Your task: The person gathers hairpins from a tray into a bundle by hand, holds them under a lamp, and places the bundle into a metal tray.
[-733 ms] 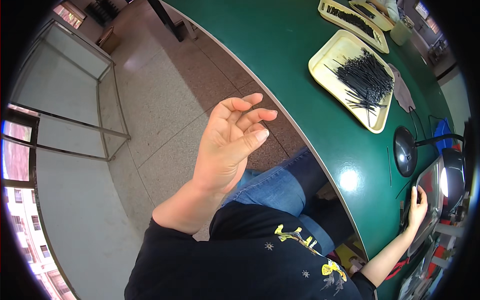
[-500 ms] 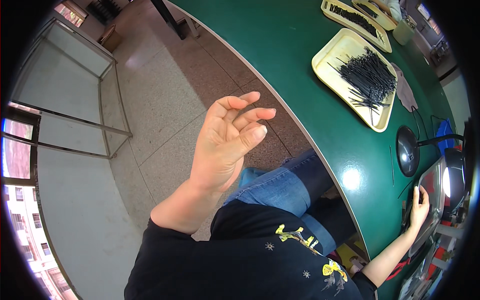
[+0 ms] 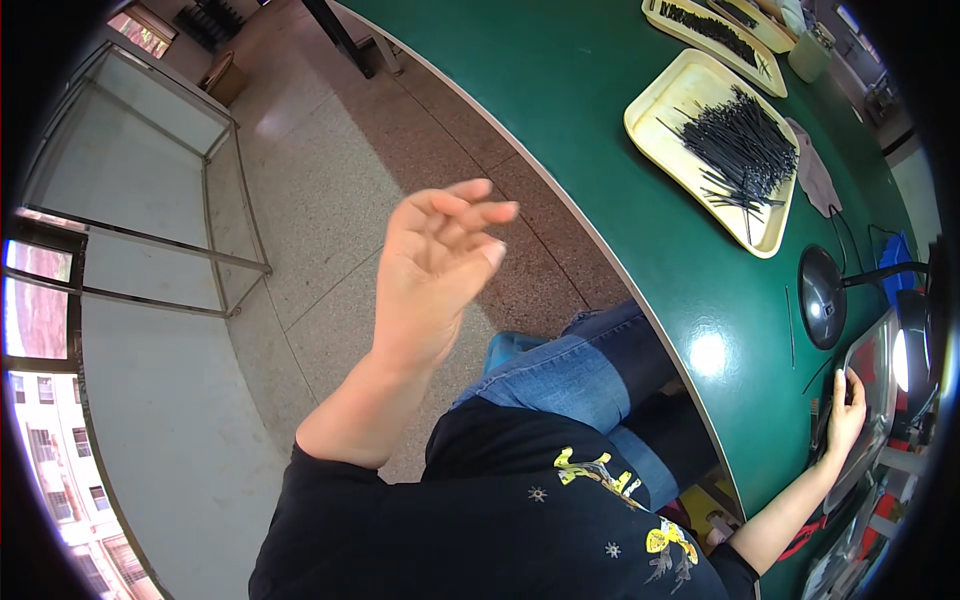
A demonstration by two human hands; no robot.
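Note:
My left hand [image 3: 430, 265] is raised in the air beside the table, above the floor. Its fingers are loosely bent and apart, and nothing is in them. At the right side of the green table [image 3: 560, 90], my right hand [image 3: 848, 412] lies against the near edge of a clear plastic tray [image 3: 868, 385], fingers partly stretched and slightly apart. Nothing shows in its grasp. A thin black strip [image 3: 815, 376] lies just beyond this hand. Farther off, a cream tray [image 3: 660, 135] holds a heap of thin black strips [image 3: 740, 150].
A black desk lamp [image 3: 823, 298] stands beyond my right hand. Another cream tray [image 3: 690, 38] of black pieces, a jar [image 3: 811, 53] and a grey cloth [image 3: 817, 170] are at the far side. A metal-framed partition [image 3: 150, 240] stands at left.
My left hand has moved a little to the left and up, its fingers still loosely bent. My right hand remains by the clear tray. The whole view has shifted slightly.

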